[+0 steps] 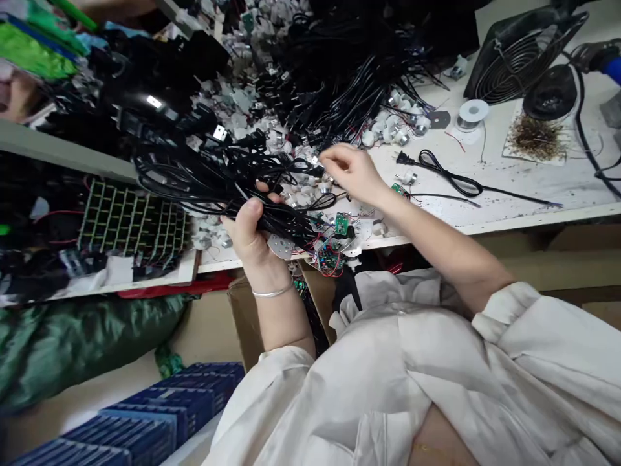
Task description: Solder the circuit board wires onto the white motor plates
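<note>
While the left hand (250, 236) is clenching a bundle of black power cords (208, 188) at its gathered waist, the right hand (352, 171) is hovering open just beside the strands, holding nothing. The cords are looking light, limp and prone to snagging, so that waist seems the surest hold; their long axis is running crosswise through the fist, loops fanning leftward, above small wired circuit boards (334, 246) at the counter (533, 217) edge, with a larger heap of cords (339, 71) beyond.

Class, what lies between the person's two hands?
Head view: a bundle of black power cords spans from the left hand to the right hand, over small white parts.
</note>
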Tool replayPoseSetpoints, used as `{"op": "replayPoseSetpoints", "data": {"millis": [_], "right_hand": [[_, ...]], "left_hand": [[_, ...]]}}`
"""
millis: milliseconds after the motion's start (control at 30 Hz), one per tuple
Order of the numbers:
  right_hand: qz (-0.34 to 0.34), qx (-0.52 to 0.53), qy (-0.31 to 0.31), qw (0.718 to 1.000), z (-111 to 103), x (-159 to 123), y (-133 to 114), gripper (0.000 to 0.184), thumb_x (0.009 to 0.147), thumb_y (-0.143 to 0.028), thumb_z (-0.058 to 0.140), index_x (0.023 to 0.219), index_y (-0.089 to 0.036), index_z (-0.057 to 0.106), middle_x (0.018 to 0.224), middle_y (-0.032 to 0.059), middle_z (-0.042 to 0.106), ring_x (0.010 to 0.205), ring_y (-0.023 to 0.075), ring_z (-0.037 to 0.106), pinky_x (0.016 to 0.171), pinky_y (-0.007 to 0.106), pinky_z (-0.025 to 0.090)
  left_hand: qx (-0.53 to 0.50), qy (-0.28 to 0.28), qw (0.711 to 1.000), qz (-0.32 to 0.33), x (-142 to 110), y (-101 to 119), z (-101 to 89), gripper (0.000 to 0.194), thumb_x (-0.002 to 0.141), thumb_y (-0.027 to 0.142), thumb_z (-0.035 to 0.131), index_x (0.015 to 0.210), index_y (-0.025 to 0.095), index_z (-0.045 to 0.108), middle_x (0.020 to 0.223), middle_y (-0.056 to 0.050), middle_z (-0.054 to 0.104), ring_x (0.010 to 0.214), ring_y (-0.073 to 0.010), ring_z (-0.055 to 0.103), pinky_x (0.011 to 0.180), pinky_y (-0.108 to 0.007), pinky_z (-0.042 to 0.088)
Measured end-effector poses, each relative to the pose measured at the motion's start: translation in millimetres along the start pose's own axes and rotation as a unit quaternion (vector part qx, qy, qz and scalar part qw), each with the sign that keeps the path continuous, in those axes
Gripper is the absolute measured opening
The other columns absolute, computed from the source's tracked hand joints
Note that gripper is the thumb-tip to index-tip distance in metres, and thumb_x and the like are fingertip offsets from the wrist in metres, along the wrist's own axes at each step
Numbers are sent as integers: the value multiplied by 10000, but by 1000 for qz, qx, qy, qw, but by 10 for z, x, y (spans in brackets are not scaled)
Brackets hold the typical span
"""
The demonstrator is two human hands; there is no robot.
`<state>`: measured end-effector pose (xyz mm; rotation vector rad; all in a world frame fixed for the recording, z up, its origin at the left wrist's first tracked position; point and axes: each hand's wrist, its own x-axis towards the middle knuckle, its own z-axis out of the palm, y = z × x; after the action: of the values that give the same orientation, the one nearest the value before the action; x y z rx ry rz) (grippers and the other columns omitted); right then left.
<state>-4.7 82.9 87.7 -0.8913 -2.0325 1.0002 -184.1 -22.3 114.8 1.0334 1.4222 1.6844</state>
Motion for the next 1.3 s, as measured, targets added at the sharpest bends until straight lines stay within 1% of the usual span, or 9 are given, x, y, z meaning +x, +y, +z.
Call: {"op": "replayPoseSetpoints", "data": {"millis": [67,200,400,533,733,833,933,1133,1300], "right_hand": [[33,-98,-74,992,-25,117,120,389,987,-240,384,1053,-143,755,1104,90,741,1072,216,630,999,388,464],[-69,-224,-265,935,184,236,167,342,946,-196,462,1142,-168,741,1211,103,725,1138,241,595,1004,389,422],[-109,-352,-331,869,515,315,155,240,850,-223,668,1049,-123,758,1188,163,740,1218,324,543,1024,457,396],[-43,-308,-286,907,310,398,133,251,898,-204,557,1019,-105,754,1140,167,725,1119,303,608,993,466,429],[-4,-79,-44,996,10,587,8,303,984,-315,480,1087,-116,684,971,66,691,1063,249,682,1018,460,519],[-18,35,8,999,123,439,-171,377,1034,-422,400,1154,-167,650,972,37,726,1033,209,709,1018,431,559],[-34,44,18,998,240,168,-326,495,1037,-537,352,1284,-195,612,1272,83,718,1225,216,663,1094,400,534],[-101,-129,-5,986,176,-56,-365,564,1054,-519,259,1329,-168,604,1534,148,540,1433,277,505,1255,551,341],[-163,-232,-15,959,-20,32,-445,541,1056,-507,278,1256,-163,645,1600,104,462,1478,316,442,1276,686,191]], "left_hand": [[-57,30,998,18,-41,47,54,503,640,501,864,1012,251,636,970,27,703,846,-158,693,830,-299,590],[-56,53,996,36,-137,99,126,583,587,503,923,994,177,664,941,1,728,811,-167,702,765,-310,608],[-39,82,991,95,-333,90,4,572,595,493,944,1012,209,674,963,2,736,827,-202,746,828,-347,637],[-18,112,990,88,-394,75,-32,594,629,563,901,1049,226,649,1022,-2,719,960,-248,752,948,-408,603],[-103,118,984,81,-227,17,220,491,671,429,903,1059,234,672,981,42,740,871,-158,739,812,-297,615],[-107,97,987,71,-81,-13,369,509,612,447,947,1001,222,708,943,38,757,872,-167,743,858,-306,622],[-93,56,992,64,32,-13,400,513,572,483,970,915,190,726,929,6,766,955,-187,742,933,-282,604],[-14,-46,998,28,176,107,287,596,520,537,976,940,193,731,976,-28,773,1032,-233,731,976,-304,593],[-15,-91,995,-29,294,264,310,568,523,354,960,1005,193,706,926,-14,762,966,-232,734,905,-313,619]]}}
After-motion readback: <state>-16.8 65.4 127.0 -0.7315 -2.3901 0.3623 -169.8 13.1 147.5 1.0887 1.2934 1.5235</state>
